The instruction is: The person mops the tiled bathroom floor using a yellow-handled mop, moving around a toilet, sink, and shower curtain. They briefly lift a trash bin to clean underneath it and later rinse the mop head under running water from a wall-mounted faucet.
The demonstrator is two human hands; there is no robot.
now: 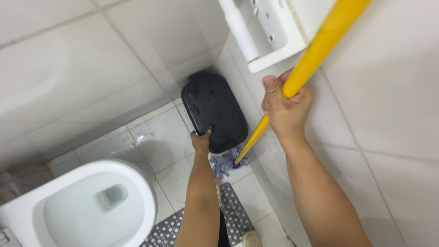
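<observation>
Yellow round-shafted mop handle (315, 50) runs from the upper right corner of the frame down toward the centre, and the right hand (287, 106) is clenched around it just right of centre, fingers wrapped fully round the shaft. Below that grip the shaft carries on to the blue-and-white string mop head (227, 163), which lies bunched on the wet white floor tiles (155, 137) right at the lower edge of the bin, near the middle of the frame.

The left hand (200, 141) reaches forward at centre and grasps the near rim of the black rounded plastic waste bin (213, 112), thumb over the edge; the bin's lid is speckled with water drops and it stands against the white tiled wall (393, 110), in the corner.

Judging by this, the mop head is only at the bin's foot, so the floor under and behind the bin looks not yet wiped, while a puddle glints left of it.

Further out, a white wall-mounted paper holder (270, 32) sits at upper centre, a white toilet bowl (87, 206) fills the lower left, and a grey dotted mat (238, 212) lies at the bottom centre.
</observation>
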